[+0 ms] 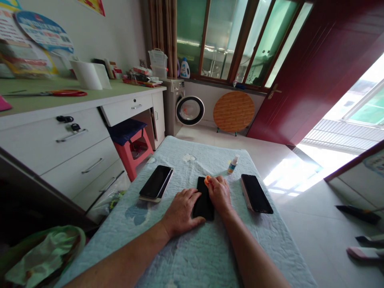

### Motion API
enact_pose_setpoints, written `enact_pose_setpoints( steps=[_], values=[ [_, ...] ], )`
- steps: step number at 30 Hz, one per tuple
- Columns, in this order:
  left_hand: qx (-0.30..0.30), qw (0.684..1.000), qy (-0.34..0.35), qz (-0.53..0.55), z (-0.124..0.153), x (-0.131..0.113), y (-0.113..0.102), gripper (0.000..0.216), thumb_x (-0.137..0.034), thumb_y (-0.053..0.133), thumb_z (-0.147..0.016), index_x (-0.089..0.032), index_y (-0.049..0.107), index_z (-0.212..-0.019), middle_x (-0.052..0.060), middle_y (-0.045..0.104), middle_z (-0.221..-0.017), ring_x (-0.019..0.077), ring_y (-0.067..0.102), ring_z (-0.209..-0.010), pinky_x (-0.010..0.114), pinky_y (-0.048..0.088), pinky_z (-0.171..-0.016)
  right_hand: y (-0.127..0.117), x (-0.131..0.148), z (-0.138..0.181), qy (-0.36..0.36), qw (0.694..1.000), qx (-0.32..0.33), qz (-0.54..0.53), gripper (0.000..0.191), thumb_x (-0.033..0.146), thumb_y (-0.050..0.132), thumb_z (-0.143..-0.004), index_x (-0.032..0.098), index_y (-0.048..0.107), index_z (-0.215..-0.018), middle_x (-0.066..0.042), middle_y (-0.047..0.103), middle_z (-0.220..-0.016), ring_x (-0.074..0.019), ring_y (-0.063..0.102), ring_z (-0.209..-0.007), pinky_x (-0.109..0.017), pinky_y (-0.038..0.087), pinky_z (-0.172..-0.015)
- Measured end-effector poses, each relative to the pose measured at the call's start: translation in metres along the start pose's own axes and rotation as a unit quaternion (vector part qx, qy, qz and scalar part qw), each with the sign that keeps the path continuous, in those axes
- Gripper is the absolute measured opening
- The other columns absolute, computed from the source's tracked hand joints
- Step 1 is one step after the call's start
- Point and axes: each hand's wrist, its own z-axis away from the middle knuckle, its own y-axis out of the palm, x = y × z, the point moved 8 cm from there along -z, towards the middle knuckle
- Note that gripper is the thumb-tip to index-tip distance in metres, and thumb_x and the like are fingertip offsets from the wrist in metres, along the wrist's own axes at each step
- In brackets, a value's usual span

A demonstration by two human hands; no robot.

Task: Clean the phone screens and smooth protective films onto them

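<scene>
A black smartphone [207, 207] lies flat on the pale blue quilted cloth [186, 256] covering the table. My left hand [182, 210] holds it at its left side, fingertips on the upper edge and thumb near the bottom. Pinched in my right hand [220, 195] is an orange cloth [207, 181], pressed against the phone's upper right part. Most of that cloth is hidden by my fingers. To the left rests a stack of phones [156, 182], dark screen up. Another phone stack [256, 193] is on the right. Beyond my right hand stands a small spray bottle [233, 165].
A white drawer desk [81, 136] runs along the left, with a paper roll [87, 75] and red-handled scissors [69, 93] on top. Under it is a red stool [135, 150]. A washing machine [175, 94] with its door open, a round wooden tabletop [234, 111] and a red door [288, 68] lie beyond.
</scene>
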Motion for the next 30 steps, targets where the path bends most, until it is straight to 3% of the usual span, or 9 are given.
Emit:
enact_pose_setpoints(
  steps=[8,13,19,24,30],
  values=[
    [0.03,0.997,-0.024,-0.073,0.0,-0.009,0.003,0.075,-0.057,0.064,-0.075,-0.016,0.047,-0.136,0.014,0.05,-0.138,0.0353,0.046,-0.122,0.05,0.036,-0.104,-0.002,0.001,-0.002,-0.016,1.0,-0.009,-0.02,0.019,0.015,0.051,-0.088,0.022,0.068,-0.089,-0.004,0.058,-0.088,-0.0165,0.05,-0.082,-0.026,0.036,-0.079],
    [0.064,0.993,-0.046,-0.093,-0.008,-0.018,0.002,0.064,-0.05,0.069,-0.073,-0.017,0.055,-0.126,0.014,0.058,-0.127,0.0348,0.052,-0.114,0.048,0.045,-0.092,-0.004,0.007,-0.001,-0.068,0.997,0.019,-0.036,0.016,0.01,0.056,-0.079,0.021,0.067,-0.077,-0.003,0.058,-0.083,-0.0157,0.049,-0.079,-0.027,0.036,-0.078],
    [0.027,0.997,-0.038,-0.058,-0.003,-0.015,-0.003,0.065,-0.046,0.071,-0.073,-0.018,0.053,-0.129,0.011,0.058,-0.129,0.0313,0.053,-0.113,0.044,0.044,-0.096,-0.004,0.02,0.005,-0.145,0.982,0.065,-0.097,0.015,0.012,0.057,-0.079,0.02,0.067,-0.072,-0.001,0.057,-0.077,-0.014,0.052,-0.077,-0.025,0.037,-0.077],
    [0.028,0.998,-0.032,-0.042,0.001,-0.007,0.0,0.069,-0.049,0.073,-0.071,-0.016,0.055,-0.129,0.013,0.055,-0.136,0.0328,0.05,-0.12,0.046,0.04,-0.102,0.0,0.001,-0.001,-0.082,0.992,0.034,-0.089,0.019,0.022,0.052,-0.089,0.021,0.07,-0.084,-0.003,0.057,-0.081,-0.015,0.051,-0.079,-0.025,0.038,-0.078],
    [0.033,0.999,-0.03,-0.031,0.0,-0.007,-0.003,0.066,-0.044,0.073,-0.071,-0.017,0.056,-0.128,0.013,0.054,-0.138,0.0321,0.05,-0.122,0.045,0.039,-0.104,0.0,-0.02,-0.008,0.002,0.999,0.0,-0.048,0.022,0.02,0.048,-0.091,0.019,0.07,-0.093,-0.006,0.059,-0.087,-0.0178,0.052,-0.085,-0.027,0.039,-0.082]
  ],
)
